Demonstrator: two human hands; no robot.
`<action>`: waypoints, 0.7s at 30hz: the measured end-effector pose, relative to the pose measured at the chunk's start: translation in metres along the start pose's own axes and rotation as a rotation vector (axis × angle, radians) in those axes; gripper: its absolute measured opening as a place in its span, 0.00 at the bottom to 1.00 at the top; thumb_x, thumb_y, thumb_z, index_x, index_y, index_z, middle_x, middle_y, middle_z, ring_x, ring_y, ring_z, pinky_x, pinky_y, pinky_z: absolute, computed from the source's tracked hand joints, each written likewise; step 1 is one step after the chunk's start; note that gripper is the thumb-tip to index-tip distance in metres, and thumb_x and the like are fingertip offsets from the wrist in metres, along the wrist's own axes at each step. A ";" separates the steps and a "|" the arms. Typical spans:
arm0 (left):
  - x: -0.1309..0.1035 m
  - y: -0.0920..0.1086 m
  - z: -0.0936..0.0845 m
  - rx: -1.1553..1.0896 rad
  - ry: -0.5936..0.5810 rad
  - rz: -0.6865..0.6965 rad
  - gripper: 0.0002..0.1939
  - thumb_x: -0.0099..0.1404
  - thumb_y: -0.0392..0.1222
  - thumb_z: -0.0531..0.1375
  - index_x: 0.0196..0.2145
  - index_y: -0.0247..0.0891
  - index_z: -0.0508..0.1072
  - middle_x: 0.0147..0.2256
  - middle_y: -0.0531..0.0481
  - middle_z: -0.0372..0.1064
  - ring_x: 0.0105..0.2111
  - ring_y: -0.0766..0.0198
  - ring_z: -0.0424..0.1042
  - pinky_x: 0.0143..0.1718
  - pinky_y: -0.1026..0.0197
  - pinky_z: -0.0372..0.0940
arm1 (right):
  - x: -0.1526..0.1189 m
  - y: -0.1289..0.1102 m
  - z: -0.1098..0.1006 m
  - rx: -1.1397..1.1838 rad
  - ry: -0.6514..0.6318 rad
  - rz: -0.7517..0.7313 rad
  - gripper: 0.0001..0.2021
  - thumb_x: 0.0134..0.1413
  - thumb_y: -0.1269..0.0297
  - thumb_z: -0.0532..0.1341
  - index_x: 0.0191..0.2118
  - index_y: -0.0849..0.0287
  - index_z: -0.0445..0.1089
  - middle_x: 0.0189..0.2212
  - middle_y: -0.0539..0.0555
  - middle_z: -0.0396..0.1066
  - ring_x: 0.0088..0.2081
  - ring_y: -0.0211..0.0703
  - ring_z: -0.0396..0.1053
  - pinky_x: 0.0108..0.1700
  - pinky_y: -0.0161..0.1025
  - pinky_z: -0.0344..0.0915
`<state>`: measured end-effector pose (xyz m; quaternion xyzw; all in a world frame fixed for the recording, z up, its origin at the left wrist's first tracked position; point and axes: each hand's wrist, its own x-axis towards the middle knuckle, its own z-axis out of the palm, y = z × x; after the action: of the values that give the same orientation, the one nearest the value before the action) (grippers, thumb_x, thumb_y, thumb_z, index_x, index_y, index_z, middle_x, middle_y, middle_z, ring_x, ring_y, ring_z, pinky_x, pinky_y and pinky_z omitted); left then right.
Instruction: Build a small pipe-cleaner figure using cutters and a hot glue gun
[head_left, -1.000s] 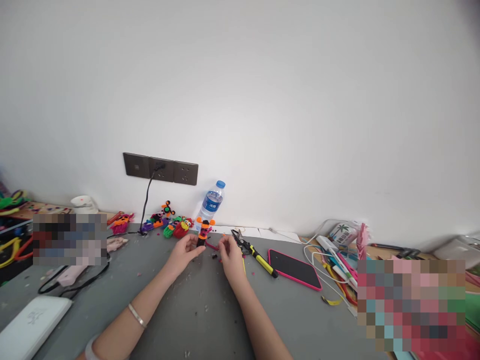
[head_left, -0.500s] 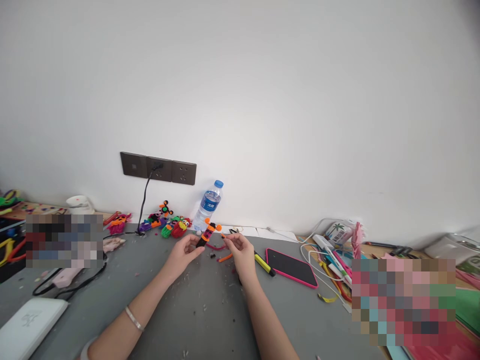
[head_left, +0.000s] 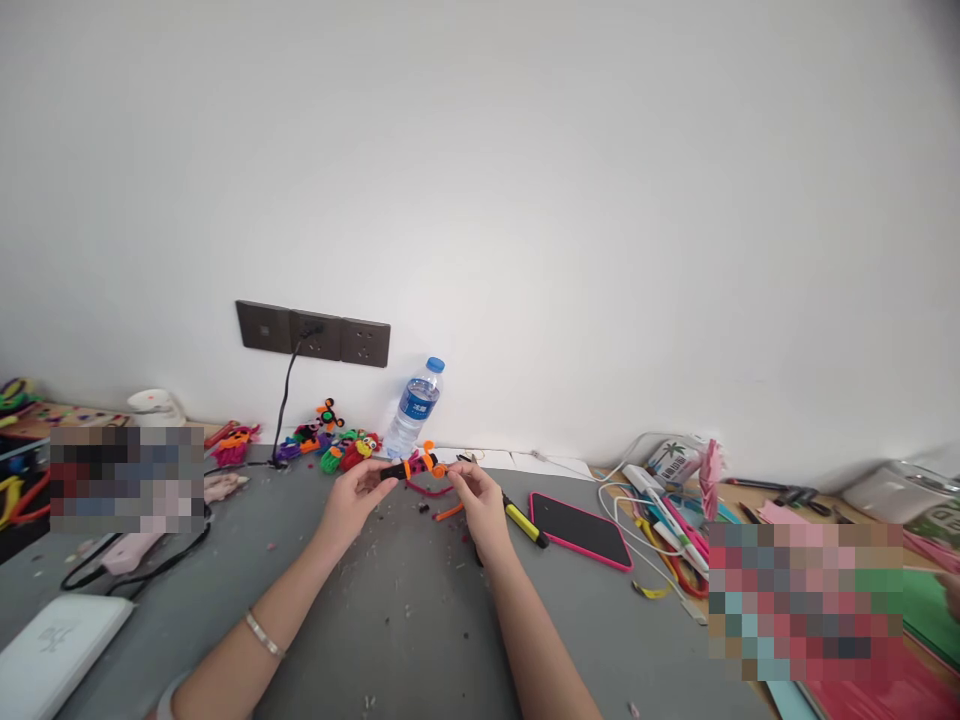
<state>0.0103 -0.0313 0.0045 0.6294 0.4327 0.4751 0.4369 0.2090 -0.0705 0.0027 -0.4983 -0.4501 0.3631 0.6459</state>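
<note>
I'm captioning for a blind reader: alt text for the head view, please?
Left hand and right hand hold a black-and-orange pipe-cleaner figure sideways above a grey table; a water bottle stands behind it.

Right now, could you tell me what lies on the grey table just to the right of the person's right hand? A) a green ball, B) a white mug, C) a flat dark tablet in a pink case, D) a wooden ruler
C: a flat dark tablet in a pink case lies on the grey table just right of the right hand, beyond a yellow-handled tool.
</note>
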 end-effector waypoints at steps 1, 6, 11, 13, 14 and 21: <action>0.000 0.000 0.000 -0.002 -0.005 -0.005 0.19 0.54 0.53 0.63 0.37 0.36 0.75 0.33 0.44 0.77 0.34 0.55 0.75 0.32 0.59 0.69 | 0.000 0.001 0.001 0.003 -0.013 -0.002 0.12 0.46 0.53 0.66 0.30 0.58 0.72 0.33 0.55 0.75 0.37 0.48 0.70 0.42 0.40 0.64; -0.001 0.004 0.002 0.007 -0.025 -0.024 0.18 0.54 0.52 0.64 0.37 0.36 0.76 0.33 0.44 0.77 0.34 0.53 0.75 0.33 0.58 0.70 | 0.000 0.002 0.003 0.014 -0.061 0.006 0.11 0.46 0.55 0.66 0.30 0.58 0.72 0.33 0.55 0.75 0.38 0.48 0.71 0.43 0.42 0.66; -0.003 0.006 0.001 -0.001 -0.034 -0.023 0.18 0.53 0.52 0.64 0.37 0.36 0.76 0.34 0.44 0.77 0.35 0.53 0.76 0.34 0.58 0.70 | 0.000 0.005 0.002 0.024 -0.075 0.010 0.11 0.45 0.55 0.67 0.30 0.58 0.71 0.30 0.54 0.74 0.36 0.47 0.71 0.40 0.42 0.67; -0.003 0.007 0.001 -0.002 -0.034 -0.021 0.18 0.53 0.52 0.64 0.37 0.36 0.76 0.34 0.44 0.77 0.35 0.54 0.76 0.34 0.58 0.70 | 0.000 0.006 0.002 0.036 -0.072 0.003 0.12 0.44 0.56 0.67 0.31 0.57 0.70 0.31 0.53 0.73 0.35 0.46 0.71 0.40 0.41 0.68; -0.003 0.008 0.001 -0.002 -0.036 -0.021 0.18 0.54 0.52 0.64 0.37 0.36 0.76 0.34 0.44 0.77 0.35 0.54 0.75 0.34 0.58 0.70 | 0.000 0.007 0.002 0.043 -0.069 -0.001 0.12 0.44 0.57 0.68 0.32 0.57 0.69 0.32 0.53 0.73 0.35 0.45 0.71 0.39 0.41 0.68; -0.003 0.009 0.002 -0.014 -0.025 -0.037 0.18 0.53 0.53 0.64 0.36 0.36 0.75 0.34 0.44 0.77 0.35 0.53 0.75 0.34 0.57 0.70 | 0.001 0.007 0.001 0.084 -0.078 0.005 0.15 0.43 0.57 0.69 0.36 0.56 0.68 0.32 0.52 0.72 0.35 0.44 0.71 0.39 0.40 0.69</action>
<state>0.0124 -0.0365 0.0119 0.6243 0.4355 0.4620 0.4552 0.2081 -0.0680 -0.0041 -0.4574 -0.4581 0.4022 0.6475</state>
